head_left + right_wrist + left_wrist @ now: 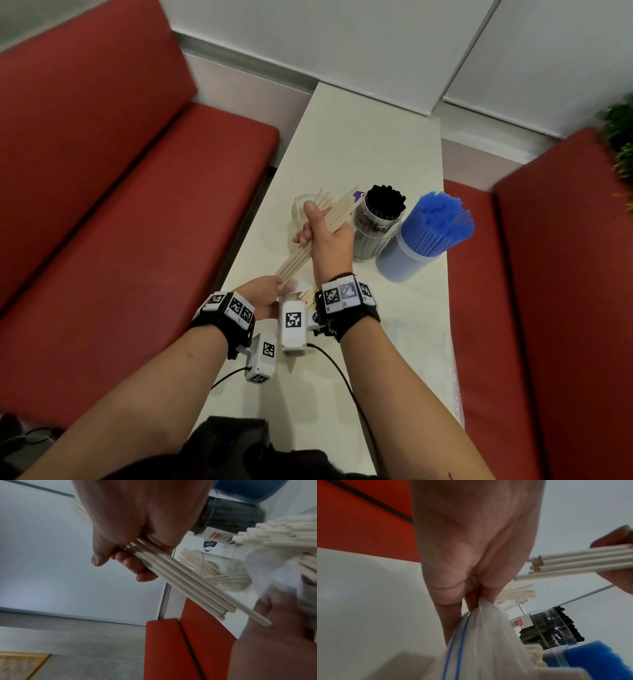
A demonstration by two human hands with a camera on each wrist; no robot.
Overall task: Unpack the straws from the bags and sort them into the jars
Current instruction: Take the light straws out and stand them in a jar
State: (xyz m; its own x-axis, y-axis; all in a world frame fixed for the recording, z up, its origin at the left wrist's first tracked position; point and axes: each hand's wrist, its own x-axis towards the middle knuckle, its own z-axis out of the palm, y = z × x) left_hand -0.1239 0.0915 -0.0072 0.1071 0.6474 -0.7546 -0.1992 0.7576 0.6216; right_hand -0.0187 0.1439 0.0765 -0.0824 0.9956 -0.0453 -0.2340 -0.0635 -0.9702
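Observation:
My right hand grips a bundle of cream paper straws held slantwise above the table, also seen as straws in the right wrist view. Behind it stands a clear jar with several cream straws in it. My left hand pinches the mouth of a clear zip bag with a blue seal line; more cream straws lie in the bag. To the right stand a jar of black straws and a jar of blue straws.
The narrow white table runs between two red benches. A crumpled clear plastic bag lies at the table's right edge. A green plant shows at the far right. Cables run from the wrist cameras.

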